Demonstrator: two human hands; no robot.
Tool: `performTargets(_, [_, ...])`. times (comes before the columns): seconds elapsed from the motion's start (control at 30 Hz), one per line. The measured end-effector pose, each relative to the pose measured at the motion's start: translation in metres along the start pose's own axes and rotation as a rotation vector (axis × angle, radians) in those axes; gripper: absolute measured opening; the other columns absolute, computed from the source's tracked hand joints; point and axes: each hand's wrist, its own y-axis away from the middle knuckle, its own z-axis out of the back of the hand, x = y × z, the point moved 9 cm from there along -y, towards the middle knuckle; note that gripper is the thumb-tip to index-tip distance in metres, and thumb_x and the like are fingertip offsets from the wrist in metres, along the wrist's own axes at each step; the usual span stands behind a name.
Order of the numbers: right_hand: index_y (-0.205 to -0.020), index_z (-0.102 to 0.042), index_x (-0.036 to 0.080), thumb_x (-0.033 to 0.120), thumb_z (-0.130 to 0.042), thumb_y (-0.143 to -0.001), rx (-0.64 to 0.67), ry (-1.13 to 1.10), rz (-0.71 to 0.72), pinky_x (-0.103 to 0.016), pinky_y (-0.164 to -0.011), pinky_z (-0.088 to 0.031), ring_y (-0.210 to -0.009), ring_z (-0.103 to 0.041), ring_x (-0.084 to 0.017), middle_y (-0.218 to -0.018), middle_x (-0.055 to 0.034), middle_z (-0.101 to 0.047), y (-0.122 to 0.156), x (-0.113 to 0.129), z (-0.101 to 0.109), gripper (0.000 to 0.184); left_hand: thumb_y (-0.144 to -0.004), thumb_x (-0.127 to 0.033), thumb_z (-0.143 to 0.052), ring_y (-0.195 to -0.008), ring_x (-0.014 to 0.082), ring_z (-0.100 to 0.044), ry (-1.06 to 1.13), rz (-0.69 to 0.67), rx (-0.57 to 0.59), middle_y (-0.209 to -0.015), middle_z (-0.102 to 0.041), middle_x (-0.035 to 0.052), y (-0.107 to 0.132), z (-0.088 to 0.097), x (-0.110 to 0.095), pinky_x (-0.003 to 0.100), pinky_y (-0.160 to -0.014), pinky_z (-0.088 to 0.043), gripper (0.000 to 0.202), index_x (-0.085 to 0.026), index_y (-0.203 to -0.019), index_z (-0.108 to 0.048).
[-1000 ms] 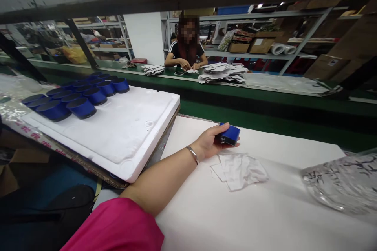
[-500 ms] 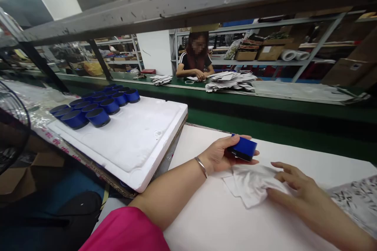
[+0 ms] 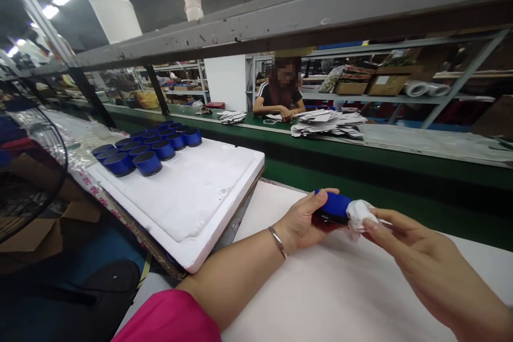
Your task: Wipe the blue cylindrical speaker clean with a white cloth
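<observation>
My left hand [image 3: 306,216] is closed round a small blue cylinder with a black end [image 3: 335,204], which looks like a mini speaker; it lies on its side above the white work surface [image 3: 316,288]. White lettering shows on its dark band. Pinched in the fingers of my right hand [image 3: 404,235] is a bunched white cloth [image 3: 358,216], pressed against the right end of the blue cylinder. The fingers under the cylinder are partly hidden.
To the left, a white foam board [image 3: 192,187] carries several blue cylinders [image 3: 146,163] in rows. Beyond a green conveyor [image 3: 288,163], a person [image 3: 282,96] works beside stacked white pieces [image 3: 326,123]. A grey shelf beam [image 3: 240,32] crosses above.
My right hand has picked the white cloth up off the work surface and brought it to the blue cylinder. My left hand still holds the cylinder. The view has shifted slightly.
</observation>
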Motion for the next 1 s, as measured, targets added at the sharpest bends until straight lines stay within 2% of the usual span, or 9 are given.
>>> performTargets(0.17, [-0.102,-0.073,0.029,0.077,-0.100,-0.040,-0.173,-0.242,-0.112,-0.038,-0.056,-0.056,-0.074,-0.070,-0.031,-0.091,-0.0094,-0.077,-0.004,-0.024,0.012,0.083,-0.070,-0.054,-0.114,-0.108,0.0275,-0.071,-0.037,-0.027,-0.009,-0.118,-0.075,0.0112,0.004,0.000,0.002,0.042,-0.098,-0.062,0.069,-0.019,-0.119,-0.081])
performTargets(0.27, [-0.113,-0.074,0.030,0.071,-0.098,-0.052,-0.164,-0.213,0.046,-0.043,-0.067,-0.065,-0.083,-0.076,-0.035,-0.101,-0.0098,-0.081,-0.003,-0.007,0.008,0.077,-0.069,-0.057,-0.115,-0.109,0.0260,-0.071,-0.075,-0.035,-0.061,-0.117,-0.075,0.0090,0.006,0.002,0.006,0.038,-0.096,-0.062,0.070,-0.020,-0.117,-0.080])
performTargets(0.37, [-0.106,-0.081,0.028,0.067,-0.088,-0.067,-0.116,-0.068,0.240,-0.046,-0.082,-0.066,-0.094,-0.077,-0.036,-0.111,-0.0111,-0.081,-0.002,0.018,-0.006,0.056,-0.063,-0.069,-0.114,-0.109,0.0257,-0.071,-0.103,-0.062,-0.044,-0.112,-0.075,0.0070,0.009,-0.004,0.006,0.036,-0.091,-0.061,0.077,-0.020,-0.110,-0.077])
performTargets(0.5, [-0.098,-0.083,0.026,0.066,-0.082,-0.080,-0.103,-0.074,0.268,-0.043,-0.067,-0.063,-0.074,-0.073,-0.032,-0.089,-0.0092,-0.079,-0.006,0.026,-0.021,0.044,-0.051,-0.076,-0.116,-0.101,0.0239,-0.071,-0.098,-0.134,-0.078,-0.109,-0.076,0.0064,0.014,-0.008,-0.004,0.034,-0.086,-0.060,0.089,-0.021,-0.109,-0.077])
performTargets(0.57, [-0.104,-0.086,0.029,0.061,-0.083,-0.084,-0.112,-0.087,0.319,-0.044,-0.077,-0.067,-0.088,-0.079,-0.035,-0.099,-0.0087,-0.082,-0.007,0.027,-0.028,0.038,-0.047,-0.076,-0.116,-0.096,0.0220,-0.070,-0.105,-0.154,-0.133,-0.103,-0.076,0.0047,0.014,-0.005,-0.008,0.031,-0.082,-0.058,0.089,-0.020,-0.104,-0.077])
performTargets(0.63, [-0.100,-0.087,0.033,0.066,-0.084,-0.083,-0.092,-0.115,0.383,-0.045,-0.079,-0.068,-0.099,-0.081,-0.038,-0.112,-0.0063,-0.084,-0.010,0.026,-0.037,0.037,-0.045,-0.076,-0.117,-0.094,0.0209,-0.069,-0.122,-0.165,-0.180,-0.097,-0.075,0.0028,0.014,-0.001,-0.011,0.029,-0.078,-0.055,0.087,-0.021,-0.099,-0.076])
performTargets(0.73, [-0.098,-0.086,0.036,0.073,-0.079,-0.089,-0.109,-0.178,0.373,-0.047,-0.064,-0.068,-0.076,-0.080,-0.038,-0.089,-0.0027,-0.082,-0.017,0.015,-0.044,0.038,-0.044,-0.080,-0.115,-0.097,0.0228,-0.070,-0.175,-0.168,-0.209,-0.103,-0.078,0.0049,0.013,0.002,-0.011,0.030,-0.079,-0.056,0.090,-0.021,-0.103,-0.080])
performTargets(0.87, [-0.098,-0.087,0.040,0.070,-0.082,-0.087,-0.151,-0.236,0.382,-0.052,-0.068,-0.070,-0.080,-0.082,-0.042,-0.096,-0.0010,-0.085,-0.019,0.009,-0.044,0.033,-0.045,-0.081,-0.114,-0.096,0.0225,-0.069,-0.225,-0.164,-0.229,-0.098,-0.076,0.0030,0.013,0.007,-0.012,0.030,-0.079,-0.055,0.089,-0.022,-0.102,-0.079])
performTargets(1.0, [-0.099,-0.086,0.034,0.078,-0.078,-0.086,-0.136,-0.248,0.337,-0.046,-0.061,-0.068,-0.072,-0.081,-0.038,-0.086,-0.0010,-0.083,-0.020,0.011,-0.042,0.047,-0.050,-0.080,-0.113,-0.100,0.0243,-0.070,-0.259,-0.162,-0.219,-0.106,-0.078,0.0064,0.013,0.007,-0.014,0.030,-0.079,-0.056,0.092,-0.021,-0.112,-0.080])
